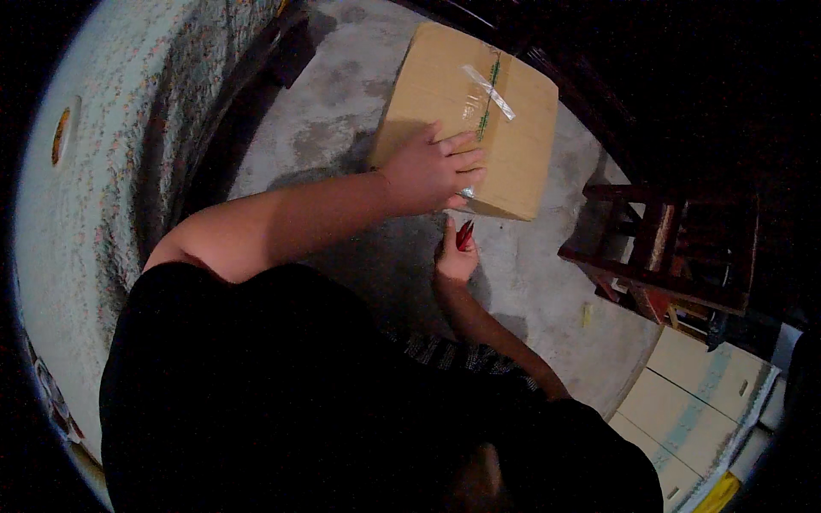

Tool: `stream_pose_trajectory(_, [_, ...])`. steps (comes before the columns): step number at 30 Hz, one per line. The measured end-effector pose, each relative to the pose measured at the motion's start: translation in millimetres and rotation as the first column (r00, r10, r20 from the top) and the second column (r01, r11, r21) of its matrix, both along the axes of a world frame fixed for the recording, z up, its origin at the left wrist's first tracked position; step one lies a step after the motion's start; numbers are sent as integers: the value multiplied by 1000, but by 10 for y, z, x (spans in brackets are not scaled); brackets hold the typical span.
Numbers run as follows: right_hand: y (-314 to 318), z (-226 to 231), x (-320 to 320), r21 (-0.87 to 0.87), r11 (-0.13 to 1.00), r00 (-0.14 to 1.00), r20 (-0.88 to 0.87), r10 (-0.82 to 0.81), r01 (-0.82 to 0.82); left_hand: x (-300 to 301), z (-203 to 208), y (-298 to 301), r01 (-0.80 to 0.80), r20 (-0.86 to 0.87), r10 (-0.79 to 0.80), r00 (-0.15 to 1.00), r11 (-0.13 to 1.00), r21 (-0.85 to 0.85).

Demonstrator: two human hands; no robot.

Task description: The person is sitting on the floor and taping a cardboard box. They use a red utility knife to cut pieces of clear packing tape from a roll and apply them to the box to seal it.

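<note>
A tan cardboard box [522, 103] sits on the floor in front of me, with clear tape and a green printed line along its top seam. A short strip of shiny tape [489, 91] crosses that seam. My left hand [434, 173] rests on the box's near end, palm down with fingers spread. Just below the near edge of the box, my right hand [457, 255] is closed around a small red tool [464, 235] with a dark pointed tip. Most of the tool is hidden in the hand, so its exact kind does not show.
A patterned, cloth-covered bed or couch [94, 171] runs along the left. At the right stands a dark wooden stool or frame [658, 248]. Pale drawers [693, 393] are at the lower right. A small yellowish scrap [587, 315] lies on the concrete floor [547, 291].
</note>
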State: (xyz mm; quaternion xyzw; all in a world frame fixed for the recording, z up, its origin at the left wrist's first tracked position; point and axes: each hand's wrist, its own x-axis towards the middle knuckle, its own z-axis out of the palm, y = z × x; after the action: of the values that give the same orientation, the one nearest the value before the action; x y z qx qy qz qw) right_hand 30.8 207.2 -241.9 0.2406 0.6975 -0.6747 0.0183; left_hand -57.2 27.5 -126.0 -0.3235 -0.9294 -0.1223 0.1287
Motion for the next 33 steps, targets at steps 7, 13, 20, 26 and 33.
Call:
stream_pose_trajectory(7, [139,384,-43,200,978,966,-237,105,-57,60,-59,122,-86,-87,72,994,983,-165])
stream_pose_trajectory(13, [98,1365,-599,106,993,843,-537,8,58,57,-15,229,-180,-65,170,983,966,-187])
stream_pose_trajectory(20, [378,1301,-1121,115,991,857,-515,3,65,33,-92,202,-101,-130,81,988,982,-157])
stream_pose_trajectory(26, [388,1087,-1200,106,993,841,-540,17,49,28,-228,53,189,-296,-201,934,980,-67])
stream_pose_trajectory(33, [391,1162,-1194,31,998,871,-491,-39,62,150,-357,-79,401,-234,-370,899,910,104])
